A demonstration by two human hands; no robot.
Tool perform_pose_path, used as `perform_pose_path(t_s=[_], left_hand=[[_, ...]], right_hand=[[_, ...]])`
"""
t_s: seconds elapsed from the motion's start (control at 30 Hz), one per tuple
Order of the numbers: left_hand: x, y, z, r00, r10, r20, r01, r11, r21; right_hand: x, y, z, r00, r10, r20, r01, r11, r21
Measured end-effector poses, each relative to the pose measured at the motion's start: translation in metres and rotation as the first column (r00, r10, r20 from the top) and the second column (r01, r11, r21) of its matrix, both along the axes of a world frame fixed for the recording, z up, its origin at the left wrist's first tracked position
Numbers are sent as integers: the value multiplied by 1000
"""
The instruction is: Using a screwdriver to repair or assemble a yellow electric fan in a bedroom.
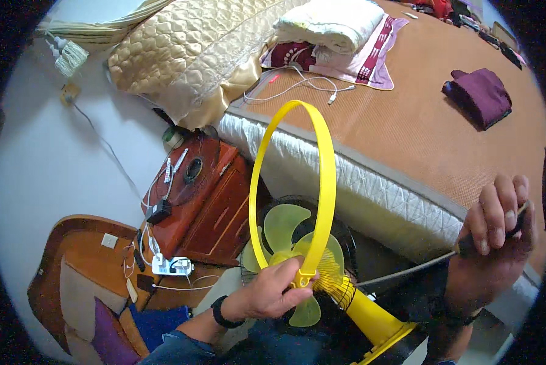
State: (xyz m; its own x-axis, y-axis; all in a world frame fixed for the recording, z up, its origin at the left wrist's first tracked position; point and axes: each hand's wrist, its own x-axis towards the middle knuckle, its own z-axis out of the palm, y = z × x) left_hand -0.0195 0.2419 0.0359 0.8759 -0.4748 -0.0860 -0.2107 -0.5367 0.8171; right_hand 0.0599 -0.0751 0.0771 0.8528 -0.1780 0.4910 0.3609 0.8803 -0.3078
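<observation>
My left hand point(278, 291) grips a yellow plastic ring point(326, 176) at its lower end, where a small clasp shows; it looks like the rim band of a fan guard. Upright, the ring stands in front of a yellow fan point(285, 225) with translucent blades, whose yellow stand point(379, 322) tilts toward the lower right. At the right, my right hand point(501, 222) is raised with curled fingers around something small and dark, mostly hidden. A grey cord point(406, 270) runs from behind the fan toward my right wrist; whether the hand touches it, I cannot tell.
A bed with a brown mat point(400, 128) carries a folded white quilt point(330, 24), a white cable point(309, 79) and a maroon cloth point(479, 97). Left of it, a red-brown cabinet point(215, 210) holds a round black wire guard point(187, 176). A white power strip point(172, 266) lies near a wooden chair point(48, 243).
</observation>
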Motion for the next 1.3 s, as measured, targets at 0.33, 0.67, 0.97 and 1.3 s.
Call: perform_pose_path(t_s=[0.33,0.67,0.97,1.3], left_hand=[[-10,4,-22,955,-72,287,40,993,115],[8,-22,-10,980,-50,193,29,994,109],[10,-9,-13,957,83,280,-103,993,59],[11,-11,-7,932,41,359,-77,993,85]], right_hand=[[-1,51,14,861,-135,-491,-174,827,-534],[6,74,-19,917,88,-388,-391,378,-839],[10,71,-30,805,112,-582,-558,477,-679],[10,73,-33,790,130,-599,-578,484,-656]])
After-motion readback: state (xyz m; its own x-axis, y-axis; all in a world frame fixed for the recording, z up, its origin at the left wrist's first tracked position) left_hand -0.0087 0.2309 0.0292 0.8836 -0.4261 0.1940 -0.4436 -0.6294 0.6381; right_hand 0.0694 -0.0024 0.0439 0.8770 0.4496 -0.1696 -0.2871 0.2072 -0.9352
